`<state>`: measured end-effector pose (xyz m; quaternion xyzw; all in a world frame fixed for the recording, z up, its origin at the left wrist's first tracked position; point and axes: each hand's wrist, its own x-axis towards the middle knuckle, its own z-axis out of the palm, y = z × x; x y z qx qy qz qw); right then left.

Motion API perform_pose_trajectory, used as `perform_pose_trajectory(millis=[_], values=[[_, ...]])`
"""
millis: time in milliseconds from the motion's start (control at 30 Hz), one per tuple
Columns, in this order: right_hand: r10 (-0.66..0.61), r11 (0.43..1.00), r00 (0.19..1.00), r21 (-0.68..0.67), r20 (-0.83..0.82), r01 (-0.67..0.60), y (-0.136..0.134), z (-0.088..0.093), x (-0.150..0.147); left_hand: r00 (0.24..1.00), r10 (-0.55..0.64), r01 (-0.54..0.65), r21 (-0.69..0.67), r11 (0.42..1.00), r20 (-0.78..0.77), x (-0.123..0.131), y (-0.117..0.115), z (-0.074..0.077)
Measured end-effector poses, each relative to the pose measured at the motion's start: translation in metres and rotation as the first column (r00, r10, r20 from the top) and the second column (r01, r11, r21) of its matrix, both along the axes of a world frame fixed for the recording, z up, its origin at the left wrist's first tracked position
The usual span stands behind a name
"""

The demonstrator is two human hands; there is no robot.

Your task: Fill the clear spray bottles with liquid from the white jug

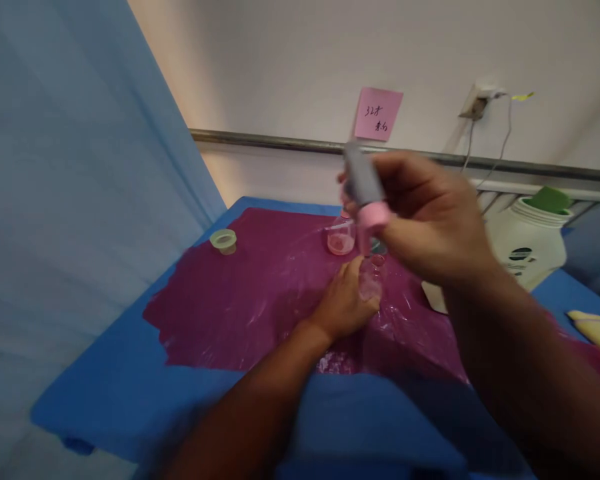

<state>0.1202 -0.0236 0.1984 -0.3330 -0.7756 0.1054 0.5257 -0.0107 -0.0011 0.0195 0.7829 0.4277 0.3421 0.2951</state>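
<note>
My right hand (435,213) is raised, its fingers closed around a blurred spray head (365,177) with a grey top and a pink collar. Just below it, my left hand (347,300) wraps round a small clear bottle (370,280) standing on the purple plastic sheet (260,287). The bottle's mouth looks uncapped, with the spray head above it. Behind my hands stands another clear bottle (341,239) with pink liquid in its bottom; its top is partly hidden by my right hand. Something small and clear behind the held bottle is mostly covered.
A pale green cup (224,241) stands at the sheet's left. To the right is a big white jug (527,243) with green material in its mouth, and a yellow cloth (597,330). Blue cloth (105,393) covers the table; a metal rail (270,139) runs along the wall.
</note>
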Motion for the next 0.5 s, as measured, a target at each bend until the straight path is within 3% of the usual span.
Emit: perform_pose_trajectory(millis=[167, 400, 500], values=[[-0.094, 0.996, 0.958, -0.020, -0.269, 0.092, -0.011, 0.010, 0.046, 1.000, 0.018, -0.019, -0.048, 0.999, -0.021, -0.001, 0.000, 0.002], [-0.118, 0.975, 0.942, -0.216, -0.315, 0.050, -0.018, -0.003, 0.055, 1.000, 0.003, -0.003, -0.037, 0.999, 0.010, -0.004, 0.001, 0.001], [-0.053, 0.952, 0.954, -0.303, -0.297, -0.041, -0.007, -0.013, 0.056, 1.000, 0.009, -0.009, -0.034, 0.999, 0.014, -0.004, 0.000, 0.001]])
